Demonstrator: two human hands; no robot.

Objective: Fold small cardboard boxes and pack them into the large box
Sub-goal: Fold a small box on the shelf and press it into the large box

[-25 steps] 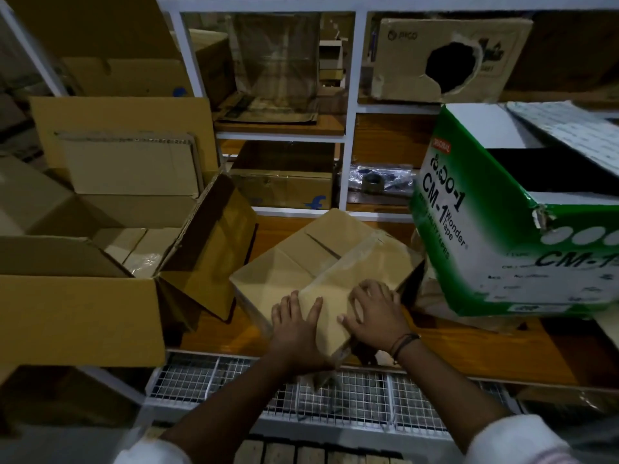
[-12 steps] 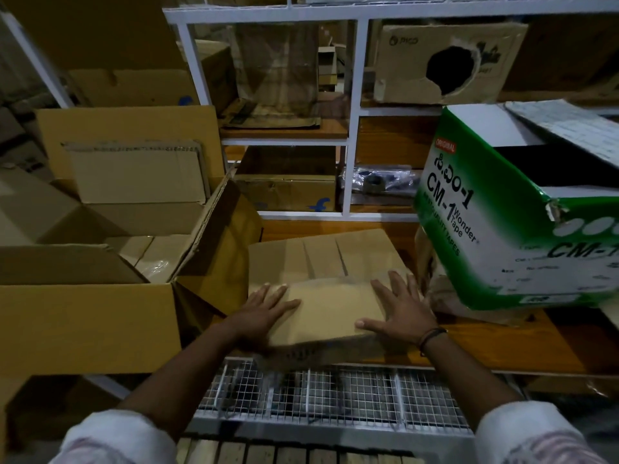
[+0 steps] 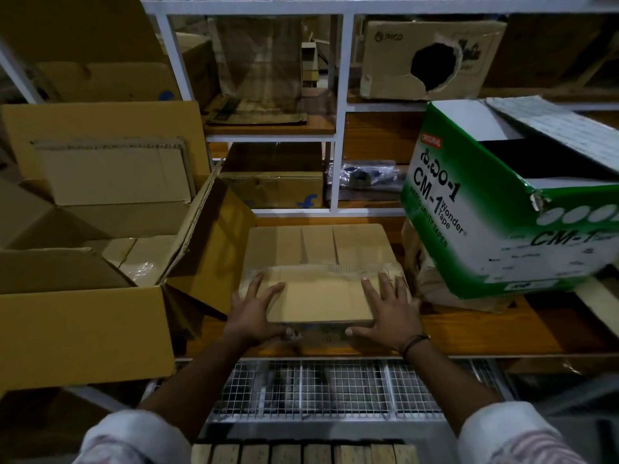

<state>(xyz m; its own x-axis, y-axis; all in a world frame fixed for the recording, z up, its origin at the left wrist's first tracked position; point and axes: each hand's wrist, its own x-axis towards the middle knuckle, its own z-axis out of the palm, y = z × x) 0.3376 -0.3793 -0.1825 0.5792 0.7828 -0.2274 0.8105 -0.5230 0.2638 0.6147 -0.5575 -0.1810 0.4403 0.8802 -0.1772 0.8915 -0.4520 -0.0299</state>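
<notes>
Two hands, fingers spread flat, press the small box [image 3: 318,296] onto the counter [image 3: 485,329], left hand [image 3: 254,313] at its 9 o'clock edge, right hand [image 3: 390,311] at 3, apparently creasing it; large box [image 3: 83,329] open at 9 o'clock.

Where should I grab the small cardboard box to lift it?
I'd take the small cardboard box by its near front edge, from the person's side: it lies flat, the large box's flap and the green tape carton crowd its sides.

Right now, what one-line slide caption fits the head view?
Left hand and right hand press flat on a small cardboard box, between the open large box and a green tape carton.
</notes>
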